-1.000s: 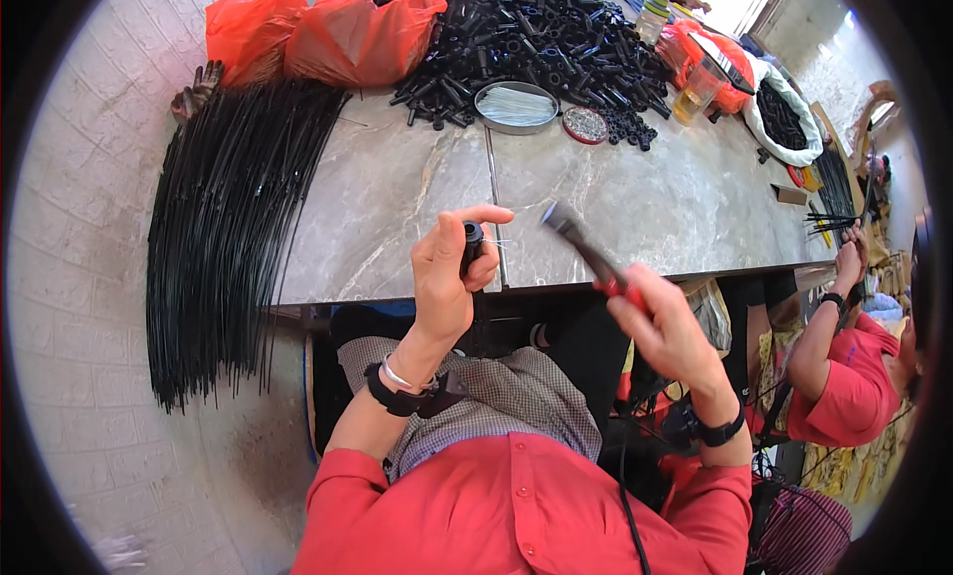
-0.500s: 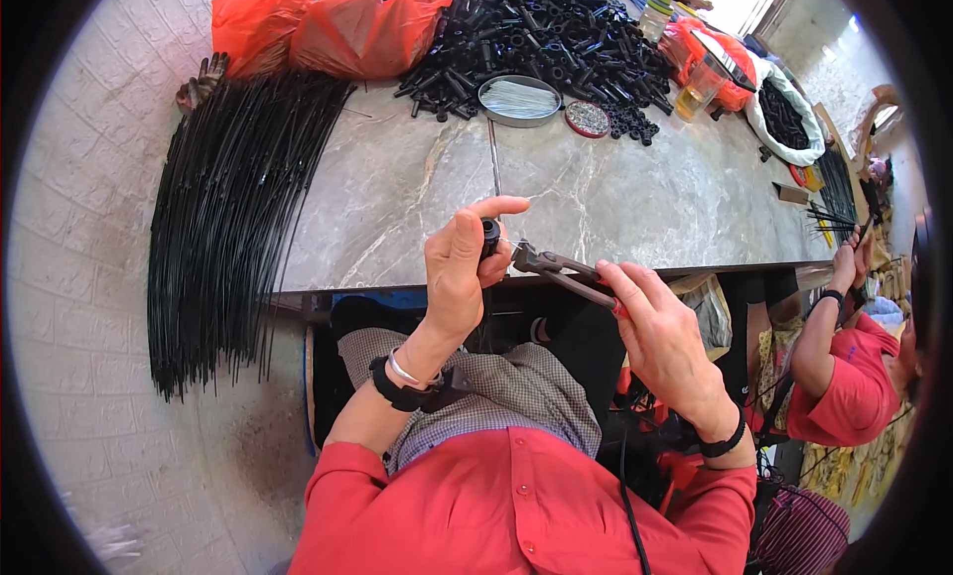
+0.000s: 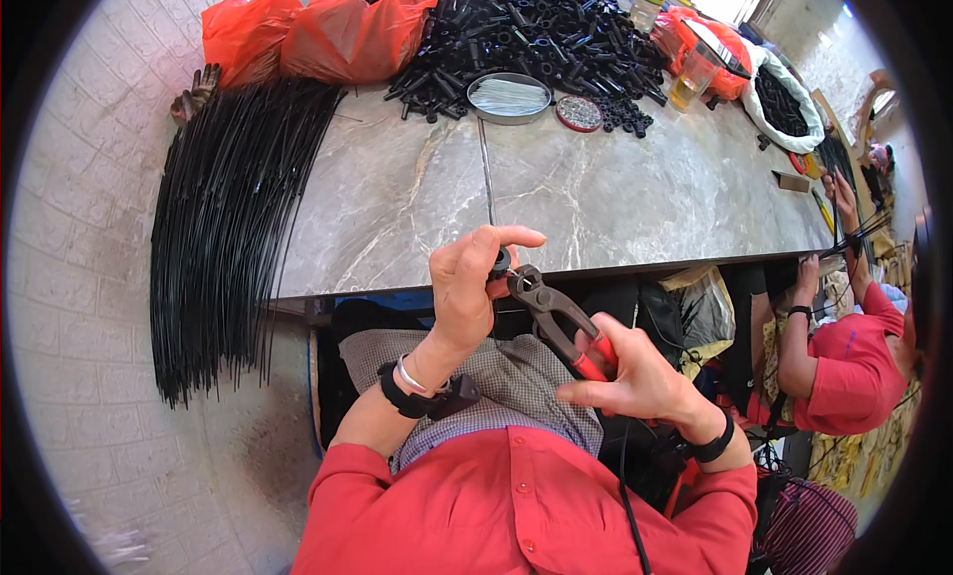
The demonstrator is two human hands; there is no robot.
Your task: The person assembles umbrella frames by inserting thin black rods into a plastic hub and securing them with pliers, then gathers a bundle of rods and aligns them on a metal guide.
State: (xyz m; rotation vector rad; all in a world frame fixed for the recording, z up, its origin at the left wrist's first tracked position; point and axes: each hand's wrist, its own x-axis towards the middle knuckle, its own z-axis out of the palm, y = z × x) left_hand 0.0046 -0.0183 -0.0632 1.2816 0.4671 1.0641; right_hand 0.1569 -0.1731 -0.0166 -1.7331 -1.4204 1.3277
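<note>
My left hand (image 3: 462, 285) is closed around a small black tubular part (image 3: 501, 261), its round end showing between thumb and fingers. One finger sticks out to the right above it. In my right hand (image 3: 640, 372) are end-cutting pincers (image 3: 544, 299) with dark metal jaws and red grips. The jaws sit right beside the black part, close to the fingertips of my left hand. A thin bit of wire seems to show there, too small to make out clearly. Both hands are above my lap, just short of the table's near edge.
A marbled grey table (image 3: 397, 198) lies ahead. Long black rods (image 3: 228, 238) hang over its left side. At the back are red plastic bags (image 3: 352, 34), heaped black parts (image 3: 536, 39), a tin of pale wires (image 3: 508, 99) and a red-rimmed tin (image 3: 579, 114). A co-worker (image 3: 849, 367) sits to the right.
Both hands have come slightly nearer to me. The pincers have turned, their grips swinging toward my body, with my right hand lower. The co-worker's hands have moved apart with dark rods.
</note>
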